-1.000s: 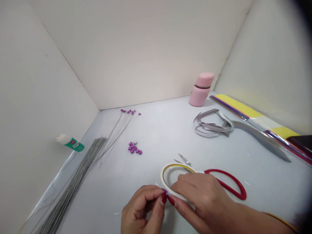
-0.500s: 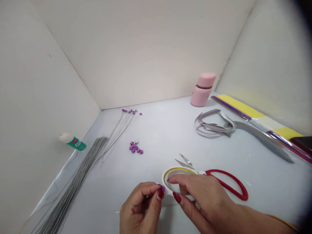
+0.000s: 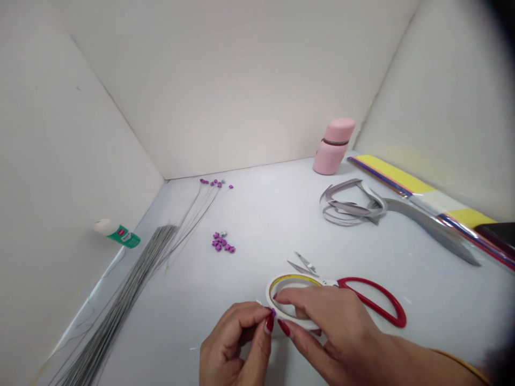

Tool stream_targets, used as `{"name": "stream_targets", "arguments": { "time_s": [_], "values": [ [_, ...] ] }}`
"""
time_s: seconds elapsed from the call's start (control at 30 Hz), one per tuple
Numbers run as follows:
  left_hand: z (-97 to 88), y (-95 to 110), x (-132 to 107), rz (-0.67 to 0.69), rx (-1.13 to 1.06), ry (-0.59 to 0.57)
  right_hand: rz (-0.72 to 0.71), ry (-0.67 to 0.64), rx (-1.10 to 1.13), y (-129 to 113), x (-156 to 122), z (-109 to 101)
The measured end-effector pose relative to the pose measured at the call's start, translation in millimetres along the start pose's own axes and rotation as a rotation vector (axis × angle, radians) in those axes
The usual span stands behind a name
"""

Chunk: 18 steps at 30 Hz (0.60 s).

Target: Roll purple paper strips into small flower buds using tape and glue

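My left hand (image 3: pixel 235 343) pinches a tiny purple flower (image 3: pixel 273 312) between thumb and forefinger, and the flower is mostly hidden by the fingertips. Just to the right, my right hand (image 3: pixel 330 335) grips a white roll of narrow tape (image 3: pixel 277 292) with a yellow inner edge. Its fingers cross the roll's opening, and the lower rim is hidden. The roll lies against the pivot end of red-handled scissors (image 3: pixel 378 303), whose closed-looking steel blades point up and to the left.
Loose purple flowers (image 3: pixel 220 241) lie mid-table, behind them several flower-tipped wires (image 3: pixel 205 206) beside a bundle of grey wires (image 3: pixel 120 300). A glue bottle (image 3: pixel 116 234) lies left; a pink container (image 3: pixel 333 147), grey paper strips (image 3: pixel 350 208) and a striped paper pack (image 3: pixel 418 195) stand right.
My right fingers have shifted on the tape roll, with the forefinger reaching further left across its opening. My left hand stays pinched on the flower, and the view sways slightly.
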State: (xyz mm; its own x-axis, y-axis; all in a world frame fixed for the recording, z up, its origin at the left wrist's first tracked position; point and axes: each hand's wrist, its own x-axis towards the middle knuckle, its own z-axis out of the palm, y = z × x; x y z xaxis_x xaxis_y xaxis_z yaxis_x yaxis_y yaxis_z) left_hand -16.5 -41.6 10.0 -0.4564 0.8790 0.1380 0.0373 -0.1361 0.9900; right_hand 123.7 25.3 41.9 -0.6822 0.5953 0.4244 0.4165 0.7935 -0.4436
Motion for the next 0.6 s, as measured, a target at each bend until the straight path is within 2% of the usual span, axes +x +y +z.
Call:
{"name": "stream_targets", "arguments": {
  "time_s": [0.37, 0.6],
  "values": [
    [-1.1, -4.3, -1.5, 0.014, 0.0, -0.049, -0.013, 0.043, 0.033, 1.6, -0.8, 4.1],
    [-1.0, -3.0, -1.7, -0.111, -0.045, -0.04, 0.026, -0.011, 0.079, 2.8, -3.4, 7.6]
  ]
}}
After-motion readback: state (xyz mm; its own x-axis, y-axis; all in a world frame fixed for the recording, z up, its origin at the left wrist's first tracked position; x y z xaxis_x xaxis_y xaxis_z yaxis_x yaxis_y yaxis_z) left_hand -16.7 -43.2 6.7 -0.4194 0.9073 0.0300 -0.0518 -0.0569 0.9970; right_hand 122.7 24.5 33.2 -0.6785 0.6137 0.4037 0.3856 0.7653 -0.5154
